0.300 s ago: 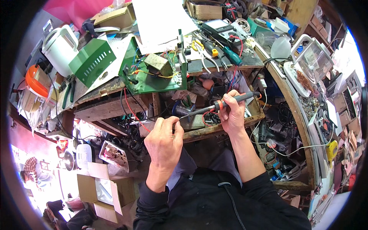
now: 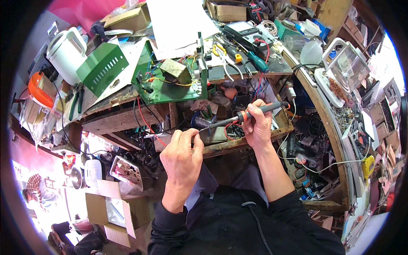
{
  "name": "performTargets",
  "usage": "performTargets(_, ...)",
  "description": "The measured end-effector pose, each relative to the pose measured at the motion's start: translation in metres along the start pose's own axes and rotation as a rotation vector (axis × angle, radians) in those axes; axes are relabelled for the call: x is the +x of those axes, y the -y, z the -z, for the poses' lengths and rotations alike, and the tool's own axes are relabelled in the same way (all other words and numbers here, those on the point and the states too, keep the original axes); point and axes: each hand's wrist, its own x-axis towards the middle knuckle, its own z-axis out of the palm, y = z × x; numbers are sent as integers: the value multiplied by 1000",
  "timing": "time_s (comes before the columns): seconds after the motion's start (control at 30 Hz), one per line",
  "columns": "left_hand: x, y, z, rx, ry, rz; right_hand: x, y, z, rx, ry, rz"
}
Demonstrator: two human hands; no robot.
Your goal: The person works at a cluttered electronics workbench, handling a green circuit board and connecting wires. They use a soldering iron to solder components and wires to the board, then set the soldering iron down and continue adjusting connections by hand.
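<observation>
In my right hand (image 2: 258,123) is a soldering iron (image 2: 225,122) with a black and orange handle, held like a pen and pointing left. Its tip reaches the pinched fingertips of my left hand (image 2: 182,149). A red wire (image 2: 148,127) runs down from an opened green metal case (image 2: 170,91) into my left hand; the wire's end is too small to make out. Yellow wires and a boxy metal part sit inside that case, on the bench edge. Just beyond the iron, a solder spool (image 2: 198,120) lies in the open wooden drawer (image 2: 229,148).
A green vented cover (image 2: 102,64) and a white jug (image 2: 67,55) stand at the left. Pliers (image 2: 229,63), a green-handled screwdriver (image 2: 258,62) and a black meter (image 2: 246,36) lie on the bench. An open cardboard box (image 2: 139,212) is on the floor. A white cable (image 2: 327,163) hangs at the right.
</observation>
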Motion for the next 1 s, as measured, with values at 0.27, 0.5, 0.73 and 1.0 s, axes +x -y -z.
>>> performTargets(0.27, -1, 0, 0, 3, 0, 7, 0, 0, 0, 1, 20, 6)
performTargets(0.5, -1, 0, 1, 11, 3, 10, -1, 1, -3, -33, -2, 7)
performTargets(0.73, -1, 0, 0, -8, 3, 7, -1, 1, -3, -33, -5, 4)
performTargets(1.0, -1, 1, 0, 19, -2, -1, 0, -2, 2, -9, 1, 6)
